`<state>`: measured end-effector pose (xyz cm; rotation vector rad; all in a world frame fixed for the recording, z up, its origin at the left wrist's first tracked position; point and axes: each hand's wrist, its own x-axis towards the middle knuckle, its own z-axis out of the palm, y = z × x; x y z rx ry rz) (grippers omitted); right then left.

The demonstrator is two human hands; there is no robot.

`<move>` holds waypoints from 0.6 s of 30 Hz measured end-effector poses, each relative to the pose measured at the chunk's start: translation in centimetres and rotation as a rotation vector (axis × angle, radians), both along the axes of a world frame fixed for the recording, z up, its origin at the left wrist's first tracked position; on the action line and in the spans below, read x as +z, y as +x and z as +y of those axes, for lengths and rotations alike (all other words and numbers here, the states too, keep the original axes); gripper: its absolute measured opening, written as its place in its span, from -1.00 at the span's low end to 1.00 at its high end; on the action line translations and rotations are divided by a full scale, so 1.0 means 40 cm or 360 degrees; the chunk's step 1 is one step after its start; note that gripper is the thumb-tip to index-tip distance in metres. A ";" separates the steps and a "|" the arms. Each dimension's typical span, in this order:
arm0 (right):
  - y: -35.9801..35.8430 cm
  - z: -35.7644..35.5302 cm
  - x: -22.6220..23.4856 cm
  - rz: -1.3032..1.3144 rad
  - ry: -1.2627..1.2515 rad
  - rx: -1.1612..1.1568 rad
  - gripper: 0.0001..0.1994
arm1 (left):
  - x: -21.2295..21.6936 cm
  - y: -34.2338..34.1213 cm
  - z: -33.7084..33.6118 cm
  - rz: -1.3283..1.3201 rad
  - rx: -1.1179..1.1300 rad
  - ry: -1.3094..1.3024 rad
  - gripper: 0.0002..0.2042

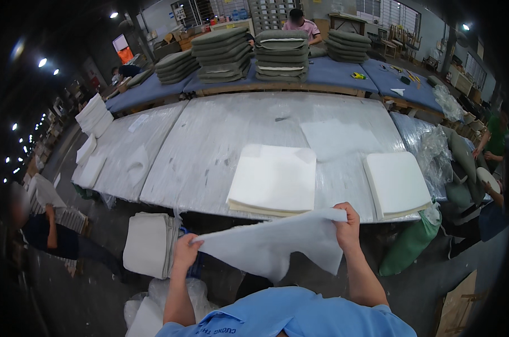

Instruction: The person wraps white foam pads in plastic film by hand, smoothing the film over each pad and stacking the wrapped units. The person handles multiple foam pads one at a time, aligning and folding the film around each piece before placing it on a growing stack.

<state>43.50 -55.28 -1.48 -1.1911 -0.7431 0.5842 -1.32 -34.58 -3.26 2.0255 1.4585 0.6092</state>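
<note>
**White sheet held up between both hands**

We see the left hand (pixel 185 250) closed on one corner of a thin white sheet (pixel 277 242), and the right hand (pixel 348 227) closed on the opposite upper corner. The sheet hangs in the air between the two hands, in front of the near edge of the long table (pixel 209 146). Its top edge runs upward from the left hand to the right hand, and its lower part droops down in a point toward the blue shirt (pixel 288 317).

Just behind the sheet, a stack of white pads (pixel 274 178) lies on the table, close to the near edge. A second white stack (pixel 396 183) lies to the right of it, also at the edge. Between them the table surface is bare, and behind them too.

Both forearms come from the lower edge and rise almost upright. The right hand is higher than the left. Below the left hand, a pile of folded white material (pixel 150 244) stands beside the table.
</note>
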 end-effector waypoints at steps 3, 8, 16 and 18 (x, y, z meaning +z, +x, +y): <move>0.069 0.074 0.010 -0.0093 0.0015 -0.0051 -0.91 | 0.080 0.063 0.160 -0.0290 0.0030 0.0201 -0.86; 0.168 0.234 0.043 0.0202 0.0023 -0.0265 -0.84 | 0.280 0.255 0.436 -0.0543 -0.0205 0.0324 -0.82; 0.342 0.550 0.100 0.0283 0.0085 -0.0415 -0.77 | 0.405 0.603 0.898 -0.0452 -0.0607 0.0410 -0.82; 0.380 0.608 0.078 0.0301 0.0002 -0.0438 -0.78 | 0.360 0.683 1.001 -0.0491 -0.0671 0.0226 -0.82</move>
